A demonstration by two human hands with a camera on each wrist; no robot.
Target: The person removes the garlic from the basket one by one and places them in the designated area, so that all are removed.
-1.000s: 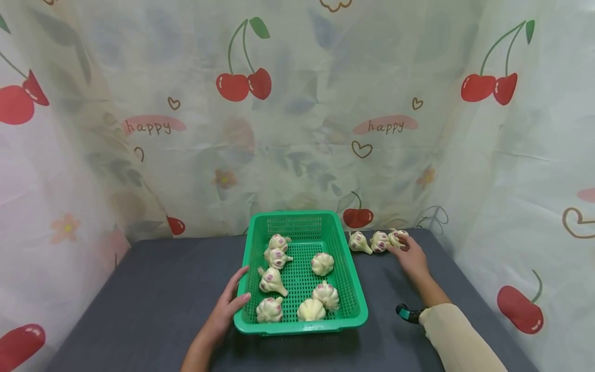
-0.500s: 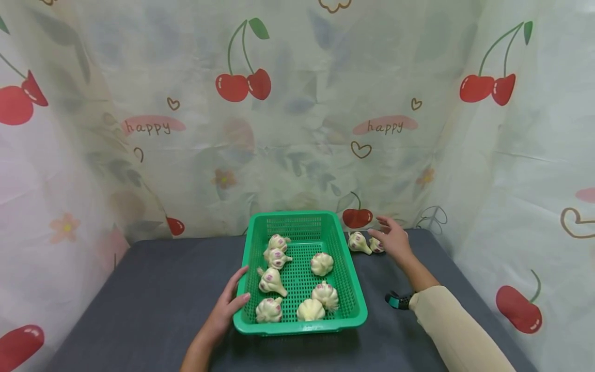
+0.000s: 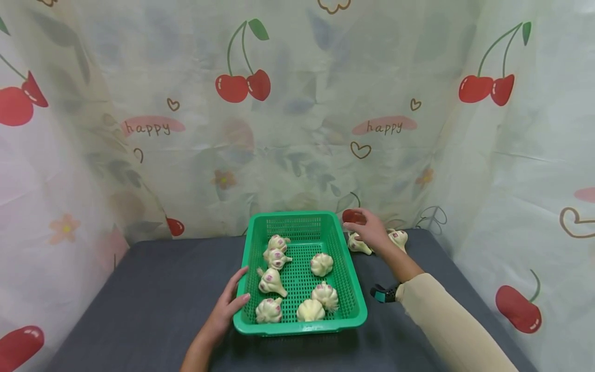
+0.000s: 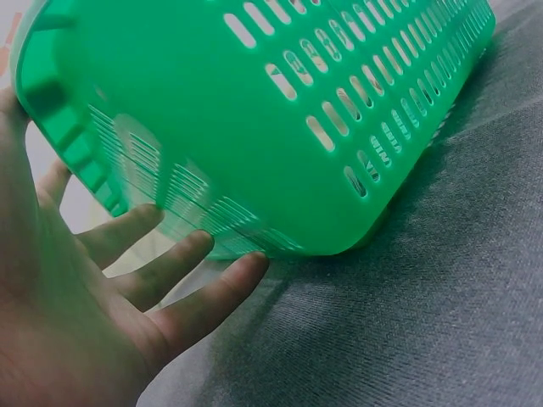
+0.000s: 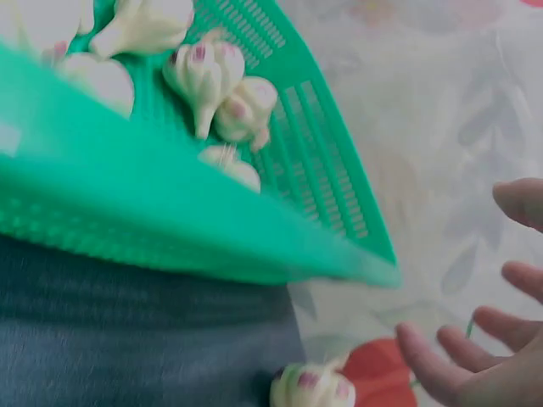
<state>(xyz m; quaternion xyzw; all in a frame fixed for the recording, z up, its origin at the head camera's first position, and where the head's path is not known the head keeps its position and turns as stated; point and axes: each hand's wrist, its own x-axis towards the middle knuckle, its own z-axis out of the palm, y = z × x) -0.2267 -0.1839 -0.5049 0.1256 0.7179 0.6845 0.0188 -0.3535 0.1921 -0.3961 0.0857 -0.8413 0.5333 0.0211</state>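
The left hand [image 3: 224,308], fingers spread, touches the green perforated basket [image 3: 297,327] at its eight-o'clock rim. Seven garlic bulbs [image 3: 271,282] lie inside. Beyond, at the basket's two o'clock, the right hand [image 3: 373,233], fingers apart and unloaded, is near two visible loose bulbs [image 3: 358,245].

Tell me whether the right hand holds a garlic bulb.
No, the right hand is empty, its fingers spread, and the nearby garlic bulb sits apart from it.

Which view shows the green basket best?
The head view, where the green basket shows nearly whole, with garlic bulbs inside. The left wrist view gives mainly its outer walls; the right wrist view, a cropped part with a blurred near rim.
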